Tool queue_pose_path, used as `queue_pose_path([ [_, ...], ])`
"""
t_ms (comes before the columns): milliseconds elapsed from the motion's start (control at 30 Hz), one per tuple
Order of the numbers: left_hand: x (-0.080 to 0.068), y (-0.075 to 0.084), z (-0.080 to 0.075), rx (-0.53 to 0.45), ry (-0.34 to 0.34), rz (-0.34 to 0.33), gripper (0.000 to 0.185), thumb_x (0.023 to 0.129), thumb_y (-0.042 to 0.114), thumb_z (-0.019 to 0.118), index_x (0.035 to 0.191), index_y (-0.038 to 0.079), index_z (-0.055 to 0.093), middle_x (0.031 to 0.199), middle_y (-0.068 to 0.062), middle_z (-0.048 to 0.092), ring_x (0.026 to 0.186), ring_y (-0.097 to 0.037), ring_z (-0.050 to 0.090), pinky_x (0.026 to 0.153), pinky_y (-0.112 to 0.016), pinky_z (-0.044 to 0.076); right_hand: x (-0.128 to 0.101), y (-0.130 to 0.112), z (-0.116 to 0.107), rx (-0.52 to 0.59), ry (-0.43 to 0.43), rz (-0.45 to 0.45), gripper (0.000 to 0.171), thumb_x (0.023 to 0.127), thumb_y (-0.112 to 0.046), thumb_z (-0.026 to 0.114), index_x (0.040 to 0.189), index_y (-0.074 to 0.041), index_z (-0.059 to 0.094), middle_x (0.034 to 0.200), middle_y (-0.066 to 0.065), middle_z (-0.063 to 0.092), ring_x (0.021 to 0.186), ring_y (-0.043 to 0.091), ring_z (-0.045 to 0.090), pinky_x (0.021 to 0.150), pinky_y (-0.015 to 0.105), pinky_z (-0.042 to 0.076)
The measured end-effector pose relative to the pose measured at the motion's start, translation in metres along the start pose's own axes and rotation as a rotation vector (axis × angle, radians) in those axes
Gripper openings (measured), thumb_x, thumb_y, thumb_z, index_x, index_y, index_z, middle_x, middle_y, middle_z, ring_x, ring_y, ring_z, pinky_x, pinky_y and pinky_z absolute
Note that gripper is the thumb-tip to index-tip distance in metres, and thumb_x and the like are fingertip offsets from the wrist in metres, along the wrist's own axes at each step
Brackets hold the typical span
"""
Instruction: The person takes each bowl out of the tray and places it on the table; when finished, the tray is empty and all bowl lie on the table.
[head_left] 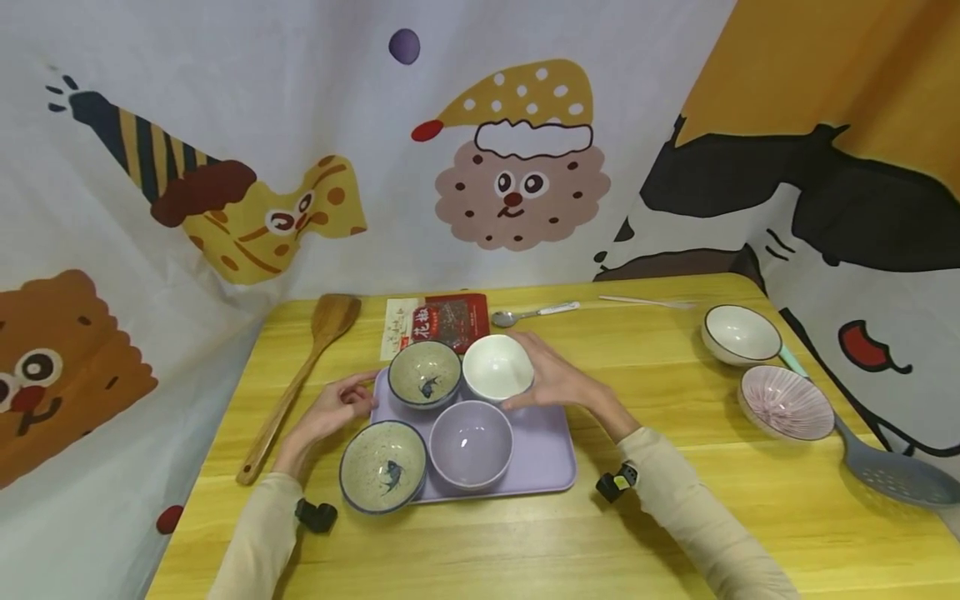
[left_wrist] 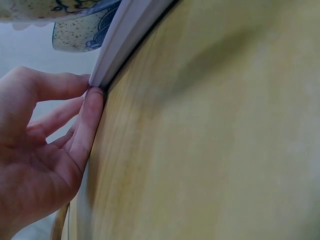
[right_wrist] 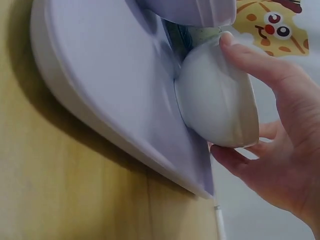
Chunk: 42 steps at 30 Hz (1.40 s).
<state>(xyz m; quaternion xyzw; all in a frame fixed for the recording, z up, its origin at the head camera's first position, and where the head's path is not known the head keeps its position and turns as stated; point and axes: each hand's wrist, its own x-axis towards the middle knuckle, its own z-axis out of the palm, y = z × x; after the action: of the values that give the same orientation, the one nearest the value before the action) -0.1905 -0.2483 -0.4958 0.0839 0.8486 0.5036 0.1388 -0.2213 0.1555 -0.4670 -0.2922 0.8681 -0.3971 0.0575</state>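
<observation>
We see the white bowl (head_left: 497, 367) at frame centre, sitting on the far right corner of the lavender tray (head_left: 543, 454). It is plain glossy white inside and out, round, deep-sided, with nothing in it. The right hand (head_left: 558, 379) cups it from the right side, fingers curled round the outer wall and thumb near the rim; in the right wrist view the white bowl (right_wrist: 216, 100) rests on the tray (right_wrist: 100, 85) with fingers (right_wrist: 260, 62) wrapped over its side.

The left hand (head_left: 333, 408) sits at the tray's left edge. In the left wrist view its fingers (left_wrist: 90, 112) pinch the tray's thin rim (left_wrist: 125, 35), thumb on top; whether the tray is lifted off the table we cannot tell.

Three more bowls share the tray: a speckled fish bowl (head_left: 424, 373) left of the white one and touching it, a second fish bowl (head_left: 383, 465) at lower left overhanging the tray edge, and a lavender bowl (head_left: 471, 443) in front.

On the wooden table (head_left: 675, 517): a wooden spatula (head_left: 300, 375) at left, a red packet (head_left: 438, 323) and a metal spoon (head_left: 534, 313) behind the tray, another white bowl (head_left: 741, 335), a pink ribbed bowl (head_left: 786, 402) and a grey slotted spoon (head_left: 892, 471) at right.
</observation>
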Motion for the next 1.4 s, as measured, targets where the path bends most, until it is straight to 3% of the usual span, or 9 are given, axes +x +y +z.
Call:
queue_pose_path([
  [367,0.002,-0.001,0.0,-0.011,0.0,0.004,0.06,0.094,0.01,0.069,0.147,-0.004,0.047,0.107,-0.023,0.065,0.085,-0.014,0.061,0.073,-0.024,0.054,-0.007,0.009,0.004,-0.015,0.172,0.045,0.116,0.053,-0.045,0.099,0.15,-0.012,0.045,0.142,0.011,0.056,0.125,0.031,0.059,0.1,0.051,0.053],
  [600,0.001,-0.002,0.0,-0.012,0.004,0.004,0.06,0.094,0.01,0.069,0.147,-0.004,0.047,0.106,-0.021,0.065,0.085,-0.014,0.061,0.073,-0.024,0.055,-0.016,0.012,-0.006,-0.022,0.346,0.036,0.114,0.057,-0.041,0.098,0.152,-0.01,0.042,0.149,0.016,0.051,0.129,0.038,0.055,0.099,0.058,0.052],
  [1000,0.0,-0.006,-0.001,-0.011,0.008,0.003,0.059,0.095,0.011,0.068,0.147,-0.005,0.046,0.108,-0.021,0.065,0.085,-0.013,0.06,0.072,-0.022,0.054,-0.035,0.019,-0.023,-0.052,0.545,0.133,0.117,0.059,-0.036,0.097,0.155,-0.008,0.037,0.154,0.022,0.043,0.135,0.043,0.047,0.105,0.063,0.045],
  [1267,0.0,-0.004,0.0,-0.016,0.003,0.003,0.059,0.095,0.011,0.068,0.147,-0.004,0.047,0.106,-0.02,0.065,0.086,-0.014,0.061,0.073,-0.023,0.055,-0.051,0.035,-0.038,-0.06,0.734,0.144,0.111,0.059,-0.027,0.098,0.152,-0.007,0.041,0.148,0.021,0.048,0.127,0.04,0.053,0.101,0.06,0.048],
  [1400,0.0,-0.003,0.001,-0.005,-0.003,0.004,0.058,0.095,0.011,0.068,0.147,-0.003,0.047,0.104,-0.018,0.065,0.085,-0.014,0.061,0.073,-0.024,0.055,-0.061,0.045,-0.045,-0.064,0.787,0.181,0.111,0.06,-0.025,0.097,0.153,-0.005,0.04,0.148,0.023,0.047,0.128,0.041,0.052,0.101,0.061,0.049],
])
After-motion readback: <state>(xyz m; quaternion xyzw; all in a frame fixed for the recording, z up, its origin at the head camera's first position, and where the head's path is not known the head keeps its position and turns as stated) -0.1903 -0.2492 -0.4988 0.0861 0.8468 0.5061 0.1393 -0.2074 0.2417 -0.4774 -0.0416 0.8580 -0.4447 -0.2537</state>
